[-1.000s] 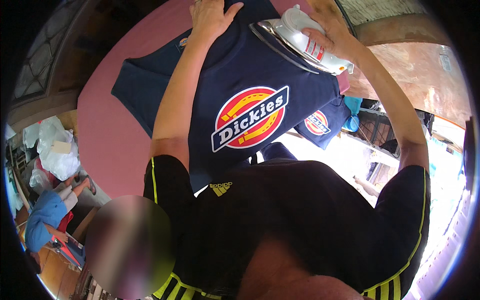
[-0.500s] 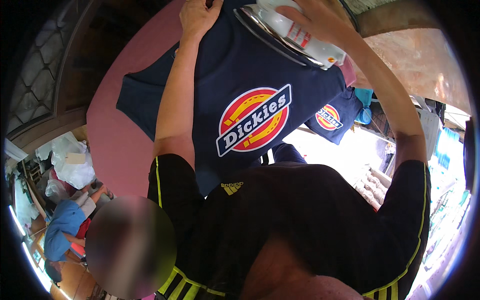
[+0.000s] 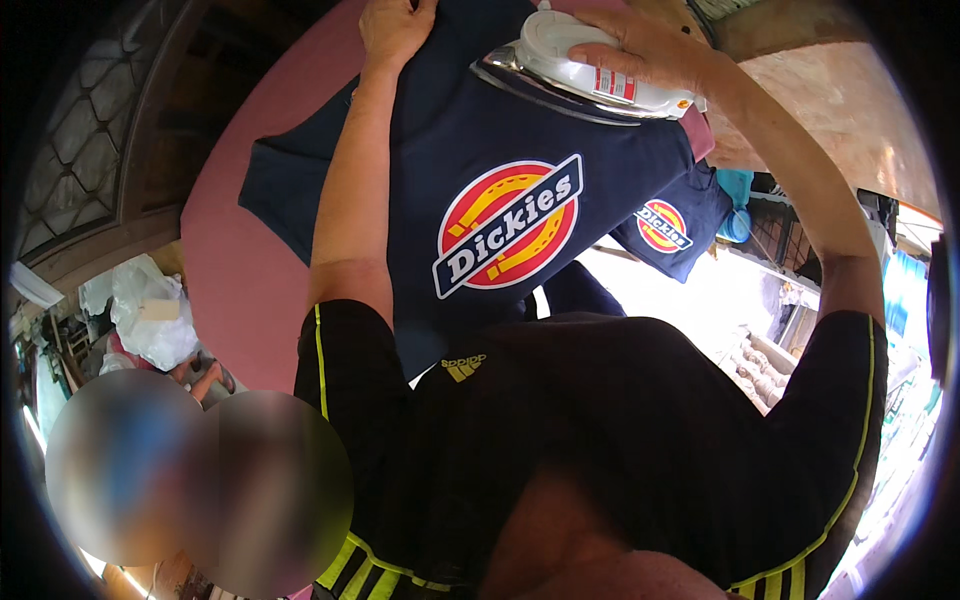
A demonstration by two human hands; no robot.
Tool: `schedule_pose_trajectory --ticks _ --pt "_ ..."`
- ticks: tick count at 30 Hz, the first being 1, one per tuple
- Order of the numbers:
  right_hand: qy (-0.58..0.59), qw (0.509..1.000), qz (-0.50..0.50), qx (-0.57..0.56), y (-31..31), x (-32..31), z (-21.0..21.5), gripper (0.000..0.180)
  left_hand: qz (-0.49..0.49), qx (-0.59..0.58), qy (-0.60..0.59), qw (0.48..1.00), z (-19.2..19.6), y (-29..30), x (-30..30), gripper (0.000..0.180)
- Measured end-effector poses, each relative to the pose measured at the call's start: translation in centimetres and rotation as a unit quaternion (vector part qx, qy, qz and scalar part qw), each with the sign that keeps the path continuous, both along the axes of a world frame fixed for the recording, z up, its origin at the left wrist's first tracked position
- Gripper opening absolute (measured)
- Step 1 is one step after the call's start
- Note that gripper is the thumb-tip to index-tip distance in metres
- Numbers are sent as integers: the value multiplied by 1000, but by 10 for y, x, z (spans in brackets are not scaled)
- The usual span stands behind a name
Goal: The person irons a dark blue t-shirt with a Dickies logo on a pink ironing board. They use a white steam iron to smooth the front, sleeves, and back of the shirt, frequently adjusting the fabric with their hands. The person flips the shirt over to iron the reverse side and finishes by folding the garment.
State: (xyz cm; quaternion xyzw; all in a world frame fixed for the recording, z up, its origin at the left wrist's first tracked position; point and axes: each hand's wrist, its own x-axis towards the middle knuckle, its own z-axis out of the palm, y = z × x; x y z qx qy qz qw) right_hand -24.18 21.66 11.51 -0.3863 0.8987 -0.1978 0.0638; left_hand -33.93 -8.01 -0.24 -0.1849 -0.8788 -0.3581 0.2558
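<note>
My right hand (image 3: 650,45) is clenched over the top of the white iron (image 3: 590,70), fingers wrapped across its body; the grasp is firm and the metal plate faces down on the cloth. The iron rests on the upper right part of the navy T-shirt (image 3: 500,190), which is spread flat on the pink board (image 3: 240,280). The iron's long axis runs left to right across the shirt, slightly tilted, with one end toward my left hand (image 3: 395,30). My left hand lies palm down on the shirt near its far edge, just beside the iron; the fingers press and appear to pinch the fabric, though the picture cuts them off at the top, so I cannot tell whether they grip or only press. The round red and yellow print (image 3: 510,225) lies nearer to me than the iron, between both forearms. Both arms are extended forward, the left nearly straight, the right bent at the elbow and reaching inward. A second navy shirt (image 3: 670,225) hangs off the right edge of the board.
</note>
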Motion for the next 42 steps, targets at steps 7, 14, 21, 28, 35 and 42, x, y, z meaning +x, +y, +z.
schedule_pose_trajectory --ticks 7,14,21,28,35,42 --pt "-62 994 -63 60 1 14 13 51 -13 23 -20 999 14 2 9 18" --pt "56 986 -149 41 -12 27 -12 47 -3 12 -35 999 20 4 12 21" --pt "82 985 -130 -78 -24 11 -14 46 -13 -19 15 1000 4 2 -4 18" --pt "29 965 -260 -3 -29 48 9 46 -9 -149 -81 985 22 6 -8 32" --pt "18 930 -365 -39 -30 10 -12 50 -70 -98 -35 992 -1 1 -24 30" --pt "71 961 -268 -17 -62 -59 21 49 -56 9 -129 990 13 -2 -7 20"
